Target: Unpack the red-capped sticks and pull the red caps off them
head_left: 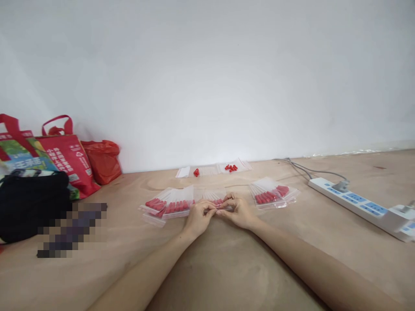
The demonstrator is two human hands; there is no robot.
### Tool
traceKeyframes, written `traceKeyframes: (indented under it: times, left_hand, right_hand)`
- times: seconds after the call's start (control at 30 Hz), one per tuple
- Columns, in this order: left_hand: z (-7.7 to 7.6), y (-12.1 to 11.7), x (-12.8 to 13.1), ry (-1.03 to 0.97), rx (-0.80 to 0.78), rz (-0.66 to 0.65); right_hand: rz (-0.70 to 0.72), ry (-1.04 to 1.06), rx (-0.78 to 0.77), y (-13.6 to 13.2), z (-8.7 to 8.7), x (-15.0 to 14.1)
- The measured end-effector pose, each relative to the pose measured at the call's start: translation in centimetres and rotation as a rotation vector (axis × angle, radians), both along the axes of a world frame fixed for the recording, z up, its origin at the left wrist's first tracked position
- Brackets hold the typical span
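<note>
Both hands meet at the middle of the wooden table. My left hand (198,217) and my right hand (239,211) pinch the near edge of a small clear zip bag (212,194) with thumbs and fingertips. White sticks with red ends show inside it, partly hidden by the fingers. Left of my left hand, overlapping, lie several similar filled bags (178,207). To the right of my right hand is another fanned pile of filled bags (267,195). Farther back, near the wall, a clear bag (241,165) has several small red pieces (231,168) on or in it.
A white power strip (348,201) with plugs and grey cables (311,168) lies at the right. On the left stand red and printed carrier bags (69,160), with a black cloth item (34,205) in front. A white wall (207,86) rises behind the table (214,268).
</note>
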State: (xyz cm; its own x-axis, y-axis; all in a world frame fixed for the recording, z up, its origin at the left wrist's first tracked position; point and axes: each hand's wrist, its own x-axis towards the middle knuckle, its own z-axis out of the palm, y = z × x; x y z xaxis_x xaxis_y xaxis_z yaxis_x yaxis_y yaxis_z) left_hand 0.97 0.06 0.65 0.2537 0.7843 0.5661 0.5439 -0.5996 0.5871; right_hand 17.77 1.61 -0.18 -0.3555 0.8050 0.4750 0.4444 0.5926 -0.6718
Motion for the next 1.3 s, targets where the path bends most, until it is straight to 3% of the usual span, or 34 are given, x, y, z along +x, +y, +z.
traceKeyframes:
  times: [0.17,0.37,0.47,0.67,0.97,1.17,1.3]
  left_hand:
    - [0.0,0.0,0.0,-0.055,-0.051,0.009]
    - [-0.1,0.0,0.0,-0.040,-0.047,-0.006]
    - [-0.2,0.0,-0.3,0.032,0.028,-0.014]
    - [-0.3,0.3,-1.2,0.277,0.338,-0.049]
    - [-0.4,0.4,-1.4,0.312,0.340,-0.019]
    - [-0.1,0.3,-1.4,0.359,0.445,-0.011]
    - [0.0,0.1,-1.3,0.397,0.497,-0.007]
  right_hand:
    - [-0.066,-0.151,0.074,-0.5,0.4,-0.2]
    - [-0.085,-0.185,0.035,-0.4,0.5,-0.7]
    - [-0.103,-0.148,0.007,-0.2,0.3,-0.8]
    - [-0.082,-0.047,-0.074,0.4,-0.2,-0.6]
    - [-0.116,-0.107,-0.001,-0.2,0.2,-0.6]
    - [0.001,-0.197,0.077,-0.6,0.6,-0.7]
    - [-0.032,-0.187,0.065,-0.4,0.4,-0.9]
